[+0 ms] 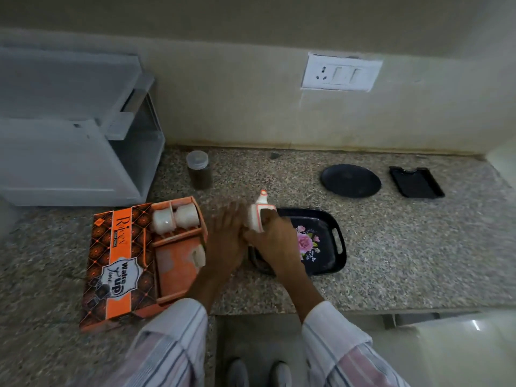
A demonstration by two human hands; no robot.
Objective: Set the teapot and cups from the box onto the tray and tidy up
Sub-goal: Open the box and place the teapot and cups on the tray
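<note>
Speckled granite surface (391,261) fills mid frame. Right hand (275,238) at frame centre grasps the teapot (258,215), a white pot with orange trim, fingers curled round its handle side; the pot is held upright just over the upper-left corner of the tray (332,247), whether it touches the tray cannot be told. Tray is black with a pink flower print and a handle slot on its right side, right of centre. Left hand (226,236) is released, fingers straight and spread, blurred, lying just left of the teapot between pot and box (122,263); contact with the pot unclear. Box is orange and dark patterned, open, lid flap lying left, at centre left. Two white cups (176,217) lie on their sides in its upper compartment; another white piece (198,256) sits at the right edge of the lower compartment, too blurred to identify. Jar (198,170) with clear lid and dark contents stands above the box near the wall. Black round plate (350,180) and black rectangular holder (416,182) at upper right, apart from the tray. Grey rack (69,129) at upper left. Switch plate (340,72) on wall. Striped sleeves at bottom.
</note>
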